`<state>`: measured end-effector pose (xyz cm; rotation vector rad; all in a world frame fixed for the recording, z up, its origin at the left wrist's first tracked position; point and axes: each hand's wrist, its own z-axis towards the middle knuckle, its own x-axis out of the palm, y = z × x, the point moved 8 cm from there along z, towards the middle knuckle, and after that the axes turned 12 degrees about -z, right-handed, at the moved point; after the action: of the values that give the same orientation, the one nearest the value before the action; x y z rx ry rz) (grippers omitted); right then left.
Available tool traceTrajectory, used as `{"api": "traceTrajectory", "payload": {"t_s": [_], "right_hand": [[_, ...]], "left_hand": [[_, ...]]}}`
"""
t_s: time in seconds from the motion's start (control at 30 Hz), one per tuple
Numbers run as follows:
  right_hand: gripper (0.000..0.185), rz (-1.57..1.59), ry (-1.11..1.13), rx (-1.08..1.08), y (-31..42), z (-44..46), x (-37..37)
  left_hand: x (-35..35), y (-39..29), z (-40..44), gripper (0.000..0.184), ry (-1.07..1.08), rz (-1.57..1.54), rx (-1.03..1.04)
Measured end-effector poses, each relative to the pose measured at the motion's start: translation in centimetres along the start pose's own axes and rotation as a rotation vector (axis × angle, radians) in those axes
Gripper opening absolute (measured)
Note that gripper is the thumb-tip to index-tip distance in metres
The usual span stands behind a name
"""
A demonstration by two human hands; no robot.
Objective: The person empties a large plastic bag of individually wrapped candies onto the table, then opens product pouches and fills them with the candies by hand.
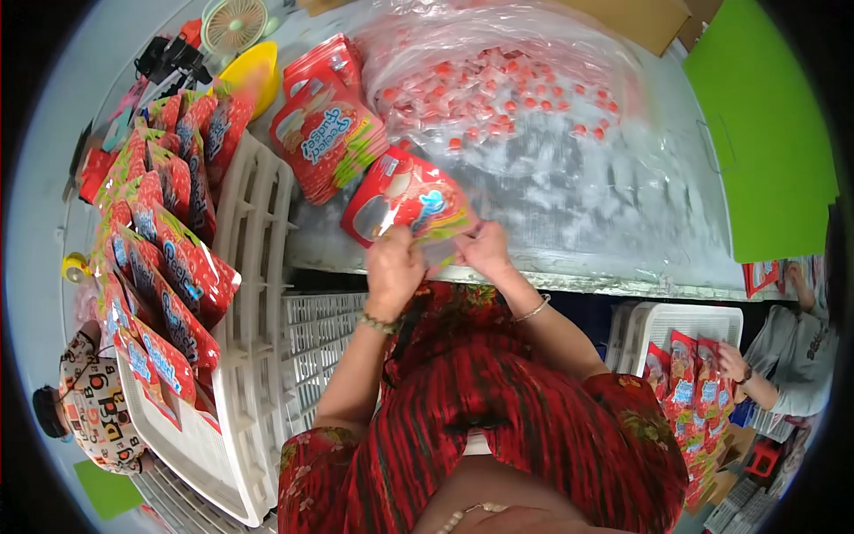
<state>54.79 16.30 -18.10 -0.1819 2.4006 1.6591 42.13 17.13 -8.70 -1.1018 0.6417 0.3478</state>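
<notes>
Between my hands is a red pudding pouch [391, 191] with a light blue printed logo, tilted above the table's front edge. My left hand [394, 267], a beaded bracelet at its wrist, is closed on the pouch's near edge. On the other side my right hand [487, 249] pinches the pouch by its corner; its fingertips are slightly blurred. Just beyond lies a stack of matching pouches [325, 133]. Past them, small clear packets with red centres [498, 89] are heaped on a large sheet of clear plastic [623, 53].
To my left, a white plastic crate [253, 205] holds rows of filled-looking red pouches [182, 267]. A yellow bowl [258, 71] and a small fan [234, 25] stand behind it. Another white crate [694, 313] with pouches is at right, beside a co-worker's hand [732, 363]. A green panel [756, 116] edges the table.
</notes>
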Motion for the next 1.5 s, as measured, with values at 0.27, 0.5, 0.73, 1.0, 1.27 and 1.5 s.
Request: {"api": "traceTrajectory", "payload": {"t_s": [0.27, 0.5, 0.73, 1.0, 1.27, 1.5], "right_hand": [[0.032, -0.477, -0.257, -0.411, 6.8, 7.9, -8.1], [0.047, -1.051, -0.62, -0.332, 7.4, 11.2, -9.2], [0.049, -1.033, -0.472, -0.605, 3.6, 3.3, -10.4], [0.048, -0.049, -0.362, -0.424, -2.1, 0.2, -17.3], [0.053, -0.266, -0.348, -0.332, -0.9, 0.8, -17.3], [0.064, -1.22, -0.295, -0.498, 3.4, 0.6, -8.1]], "left_hand": [[3.1, 4.3, -1.0, 0.014, 0.123, 0.002, -0.128], [4.4, 4.0, -1.2, 0.015, 0.061, -0.053, -0.13], [4.2, 4.5, -0.7, 0.024, -0.027, -0.108, -0.13], [4.3, 4.8, -0.8, 0.024, -0.044, -0.138, -0.091], [4.1, 4.5, -0.8, 0.023, -0.071, -0.135, -0.036], [4.0, 4.2, -0.8, 0.022, -0.071, -0.144, -0.053]]}}
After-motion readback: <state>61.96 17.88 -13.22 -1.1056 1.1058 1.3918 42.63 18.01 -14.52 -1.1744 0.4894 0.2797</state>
